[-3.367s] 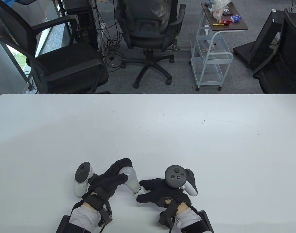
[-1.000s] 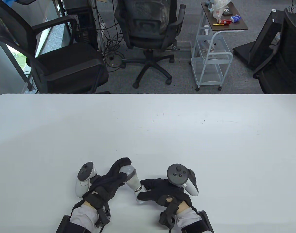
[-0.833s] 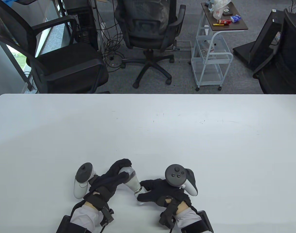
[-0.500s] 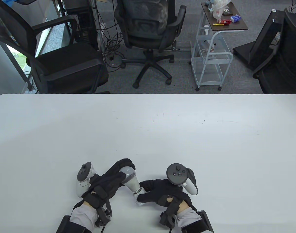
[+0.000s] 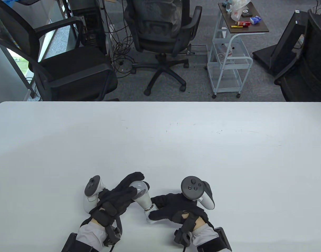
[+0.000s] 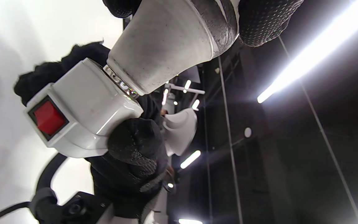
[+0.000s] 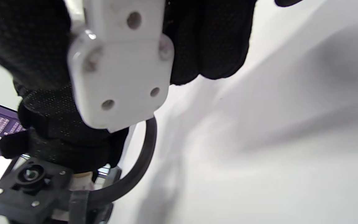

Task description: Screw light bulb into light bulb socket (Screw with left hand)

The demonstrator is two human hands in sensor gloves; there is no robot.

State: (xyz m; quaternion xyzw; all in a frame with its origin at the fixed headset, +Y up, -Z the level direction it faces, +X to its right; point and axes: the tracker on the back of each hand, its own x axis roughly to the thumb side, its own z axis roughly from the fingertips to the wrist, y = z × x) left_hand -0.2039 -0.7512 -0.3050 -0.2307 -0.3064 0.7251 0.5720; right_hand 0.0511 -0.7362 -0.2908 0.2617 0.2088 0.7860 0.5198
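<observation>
A white light bulb (image 5: pixel 142 194) sits with its metal base in a white socket (image 5: pixel 150 213) that has a red switch (image 6: pixel 48 118). My left hand (image 5: pixel 123 193) grips the bulb's round end near the table's front edge. My right hand (image 5: pixel 173 207) holds the socket, just right of the bulb. In the left wrist view the bulb (image 6: pixel 169 40) meets the socket (image 6: pixel 85 109) with a thin band of thread showing. The right wrist view shows the socket's underside (image 7: pixel 120 62) between my gloved fingers (image 7: pixel 210 40).
The white table (image 5: pixel 176 147) stretches away beyond my hands. Past its far edge stand office chairs (image 5: pixel 160 34) and a small rolling cart (image 5: pixel 230 52) on the floor. A dark cable (image 7: pixel 135 174) runs under my right wrist.
My left hand has shifted its hold around the bulb's round end and the bulb has tilted slightly. My right hand has kept the socket in about the same place.
</observation>
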